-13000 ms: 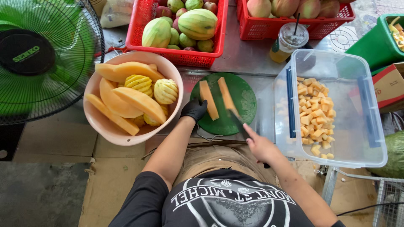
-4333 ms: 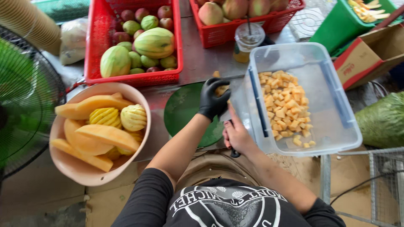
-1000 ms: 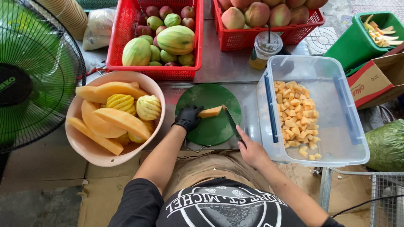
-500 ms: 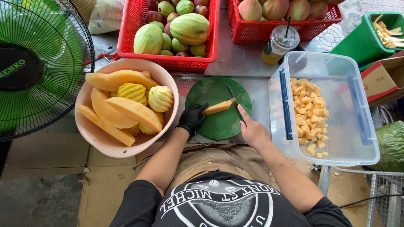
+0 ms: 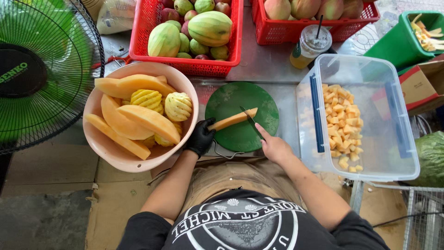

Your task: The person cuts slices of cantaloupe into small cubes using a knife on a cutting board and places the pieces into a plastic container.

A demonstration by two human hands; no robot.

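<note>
A long orange fruit strip point(image 5: 233, 119) lies across the round green cutting board point(image 5: 240, 99). My left hand point(image 5: 201, 137), in a black glove, pins the strip's left end at the board's edge. My right hand point(image 5: 274, 147) grips a knife point(image 5: 250, 121) whose blade rests across the strip near its right end. Right of the board stands a clear plastic tub point(image 5: 397, 166) holding several orange fruit cubes point(image 5: 342, 125).
A pink bowl point(image 5: 111, 150) of peeled fruit slices and pineapples sits at the left, beside a green fan point(image 5: 41, 69). Two red baskets point(image 5: 143, 28) of whole fruit, an iced drink cup point(image 5: 309, 46) and a green bin point(image 5: 400, 44) line the back. A cardboard box point(image 5: 423, 85) stands at the right.
The knife blade has come down onto the strip's right end. The left hand still holds the strip's left end; the view has shifted slightly.
</note>
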